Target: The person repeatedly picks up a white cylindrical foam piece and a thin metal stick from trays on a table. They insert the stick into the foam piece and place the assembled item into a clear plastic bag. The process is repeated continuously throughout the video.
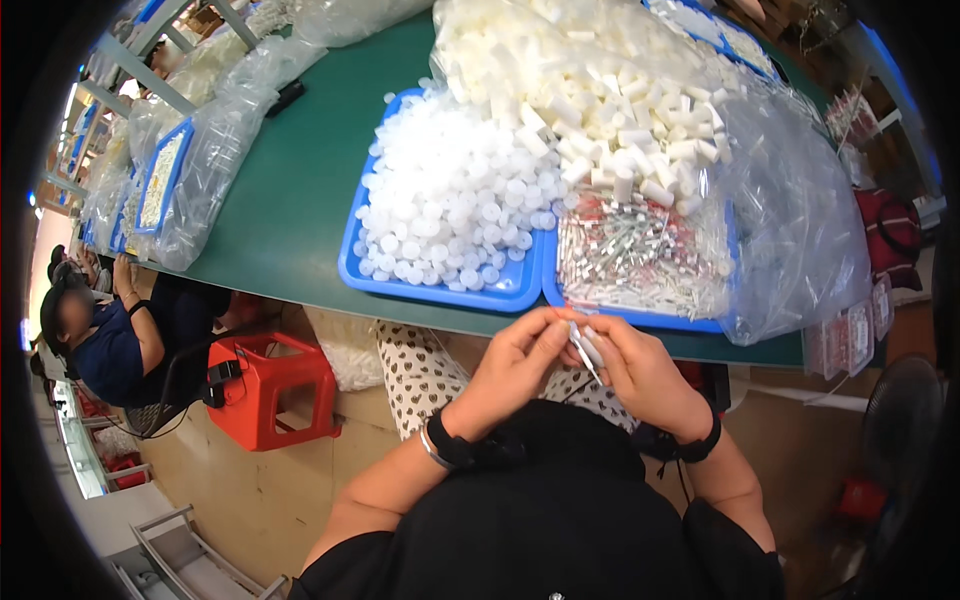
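Note:
In front of my lap, at the table's near edge, both hands meet around a slim white stick-like part. My left hand pinches at its upper end, fingertips closed. My right hand is curled over the other side, with a whitish piece between its thumb and fingers; the fingers hide some of it. Just beyond them lies a blue tray of thin silver, white and reddish sticks. To its left, another blue tray is heaped with translucent white round caps.
Off-white cylinders spill from a large clear plastic bag over the right tray. A green table carries more bags and trays at left. A red stool stands below it, near a seated co-worker. A fan is at right.

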`<move>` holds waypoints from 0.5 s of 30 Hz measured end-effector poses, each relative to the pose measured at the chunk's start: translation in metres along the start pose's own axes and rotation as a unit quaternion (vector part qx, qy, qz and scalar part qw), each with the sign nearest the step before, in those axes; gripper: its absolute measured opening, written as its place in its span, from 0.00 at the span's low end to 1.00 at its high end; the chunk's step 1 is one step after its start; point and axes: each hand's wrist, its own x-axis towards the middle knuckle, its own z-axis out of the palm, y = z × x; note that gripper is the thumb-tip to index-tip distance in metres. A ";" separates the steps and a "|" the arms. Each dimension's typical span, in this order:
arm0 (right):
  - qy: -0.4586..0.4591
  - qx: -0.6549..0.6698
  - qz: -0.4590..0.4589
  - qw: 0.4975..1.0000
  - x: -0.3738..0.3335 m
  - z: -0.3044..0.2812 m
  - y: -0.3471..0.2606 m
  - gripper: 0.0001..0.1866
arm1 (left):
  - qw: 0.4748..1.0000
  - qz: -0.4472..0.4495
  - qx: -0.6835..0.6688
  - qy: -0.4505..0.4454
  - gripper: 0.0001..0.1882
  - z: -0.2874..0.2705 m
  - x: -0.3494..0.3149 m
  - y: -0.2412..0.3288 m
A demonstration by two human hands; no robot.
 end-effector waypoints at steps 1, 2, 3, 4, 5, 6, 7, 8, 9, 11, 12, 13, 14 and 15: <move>-0.019 -0.023 -0.011 0.999 0.003 -0.001 -0.002 0.13 | 1.000 -0.022 -0.022 -0.005 0.17 -0.003 0.002 -0.001; -0.013 -0.039 -0.039 0.998 0.001 0.000 0.002 0.14 | 0.998 -0.044 -0.044 -0.011 0.17 -0.005 0.004 -0.002; -0.007 -0.056 -0.068 0.996 -0.001 0.002 0.009 0.15 | 0.996 -0.059 -0.073 -0.004 0.17 -0.003 0.003 -0.003; -0.002 -0.072 -0.101 0.992 0.000 0.003 0.012 0.16 | 0.994 -0.069 -0.087 -0.005 0.18 -0.004 0.004 -0.004; -0.037 -0.091 -0.075 0.992 0.000 -0.001 0.009 0.17 | 0.992 -0.078 -0.102 -0.005 0.18 -0.005 0.004 -0.005; -0.064 -0.032 -0.025 0.997 0.000 -0.004 0.006 0.16 | 0.989 -0.087 -0.116 -0.005 0.18 -0.005 0.003 -0.007; -0.089 0.026 0.024 0.995 0.001 -0.007 0.002 0.14 | 0.989 -0.091 -0.119 -0.010 0.18 -0.007 0.003 -0.010; -0.114 0.084 0.072 0.987 0.001 -0.009 0.001 0.13 | 0.989 -0.098 -0.111 -0.006 0.17 -0.006 0.003 -0.010; -0.106 0.141 0.075 0.981 0.001 -0.007 0.006 0.12 | 0.989 -0.105 -0.103 -0.001 0.17 -0.004 0.003 -0.009; -0.090 0.254 0.078 0.960 0.002 -0.004 0.020 0.10 | 0.990 -0.112 -0.088 0.001 0.17 -0.003 0.004 -0.009; -0.099 0.278 0.094 0.951 0.002 -0.005 0.022 0.09 | 0.990 -0.114 -0.080 -0.001 0.16 -0.004 0.004 -0.009; -0.107 0.301 0.110 0.941 0.003 -0.007 0.023 0.09 | 0.991 -0.115 -0.073 -0.004 0.16 -0.004 0.004 -0.010; -0.115 0.324 0.125 0.931 0.003 -0.008 0.024 0.08 | 0.992 -0.111 -0.062 -0.005 0.16 -0.004 0.004 -0.010; -0.116 0.367 0.143 0.912 0.003 -0.009 0.026 0.08 | 0.993 -0.108 -0.051 -0.007 0.16 -0.004 0.003 -0.009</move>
